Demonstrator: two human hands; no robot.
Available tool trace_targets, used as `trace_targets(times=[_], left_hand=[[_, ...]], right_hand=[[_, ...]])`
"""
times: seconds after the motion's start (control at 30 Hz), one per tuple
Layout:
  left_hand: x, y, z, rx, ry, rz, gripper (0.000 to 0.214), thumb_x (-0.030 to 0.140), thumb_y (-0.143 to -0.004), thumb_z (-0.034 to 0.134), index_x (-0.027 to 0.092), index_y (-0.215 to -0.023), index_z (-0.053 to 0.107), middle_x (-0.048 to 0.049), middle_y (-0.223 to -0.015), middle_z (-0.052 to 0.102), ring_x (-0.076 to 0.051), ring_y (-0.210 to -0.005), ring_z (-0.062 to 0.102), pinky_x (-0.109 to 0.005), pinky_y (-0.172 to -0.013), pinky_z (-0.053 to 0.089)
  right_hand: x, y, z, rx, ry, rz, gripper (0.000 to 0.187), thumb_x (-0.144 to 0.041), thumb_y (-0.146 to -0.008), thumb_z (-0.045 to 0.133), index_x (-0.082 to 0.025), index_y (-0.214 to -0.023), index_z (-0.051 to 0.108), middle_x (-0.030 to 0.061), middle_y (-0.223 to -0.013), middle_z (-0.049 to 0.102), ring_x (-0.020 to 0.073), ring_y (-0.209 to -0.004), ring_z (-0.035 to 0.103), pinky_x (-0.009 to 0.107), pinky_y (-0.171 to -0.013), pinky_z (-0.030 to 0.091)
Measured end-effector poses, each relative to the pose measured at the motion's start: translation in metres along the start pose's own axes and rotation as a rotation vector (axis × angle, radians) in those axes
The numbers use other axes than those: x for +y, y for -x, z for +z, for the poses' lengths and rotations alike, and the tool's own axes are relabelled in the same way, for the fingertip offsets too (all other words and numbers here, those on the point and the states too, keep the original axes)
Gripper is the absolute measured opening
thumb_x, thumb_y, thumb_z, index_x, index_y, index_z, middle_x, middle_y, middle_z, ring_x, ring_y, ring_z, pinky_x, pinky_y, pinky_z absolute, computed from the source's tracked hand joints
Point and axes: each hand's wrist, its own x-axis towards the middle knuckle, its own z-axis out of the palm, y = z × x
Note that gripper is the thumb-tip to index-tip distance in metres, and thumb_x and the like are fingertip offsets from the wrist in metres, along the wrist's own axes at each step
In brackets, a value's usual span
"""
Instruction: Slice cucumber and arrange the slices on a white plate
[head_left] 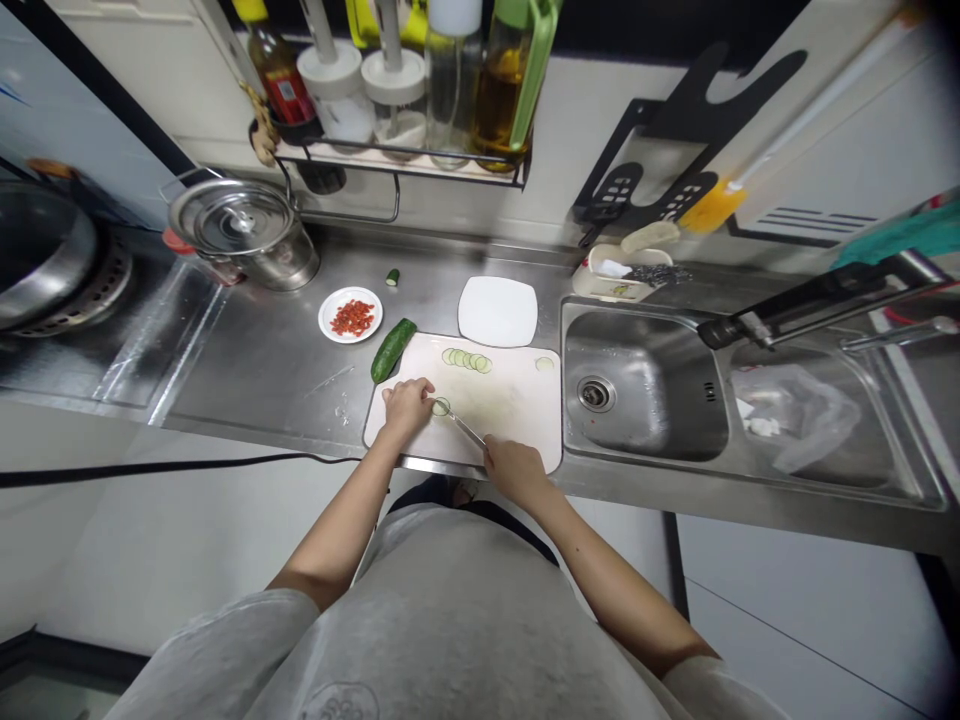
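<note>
My right hand grips the handle of a knife, whose blade points left across the cutting board. The blade's tip is at a round cucumber slice beside my left hand. My left hand rests on the board with its fingers curled; what they hold, if anything, is hidden. Farther back on the board lies an overlapping row of cucumber slices, and another pale slice is near the right corner. A whole-looking cucumber lies against the board's left edge.
Behind the board sits a white square plate. A small plate of chopped red pieces and a cucumber end are at the left. A lidded pot stands farther left. The sink adjoins on the right; a bottle rack hangs above.
</note>
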Motion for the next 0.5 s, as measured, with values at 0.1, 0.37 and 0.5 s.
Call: trace_targets(times=[0.1,0.37,0.5], left_hand=[[-0.0002,-0.0006,0.0007,0.001,0.003,0.001,0.016,0.023,-0.078,0.057,0.026,-0.093,0.062,-0.0028,-0.093,0.068,-0.024,-0.099,0.055,-0.039,-0.087,0.029],[-0.0005,-0.0015,0.0008,-0.005,-0.005,0.007,0.018,0.024,-0.078,0.057,0.026,-0.095,0.063,-0.0037,-0.093,0.068,-0.025,-0.100,0.055,-0.039,-0.087,0.029],[0.0004,-0.0017,0.0003,-0.006,-0.009,0.018,0.018,0.023,-0.078,0.057,0.026,-0.094,0.063,-0.0040,-0.092,0.068,-0.025,-0.100,0.055,-0.040,-0.087,0.028]], right_hand=[[-0.0031,0.0004,-0.0005,0.001,0.019,0.013,0.028,-0.022,-0.095,0.031,-0.017,-0.111,0.054,0.0129,-0.096,0.069,0.0247,-0.091,0.066,0.031,-0.071,0.043],[-0.0072,-0.0015,0.0035,-0.005,0.063,0.006,0.028,-0.012,-0.091,0.036,-0.017,-0.114,0.052,0.0143,-0.096,0.069,0.0243,-0.093,0.067,0.030,-0.070,0.045],[-0.0053,-0.0021,-0.0011,-0.013,0.045,-0.023,0.030,-0.011,-0.089,0.038,-0.016,-0.115,0.052,0.0142,-0.097,0.069,0.0249,-0.094,0.067,0.030,-0.070,0.046]])
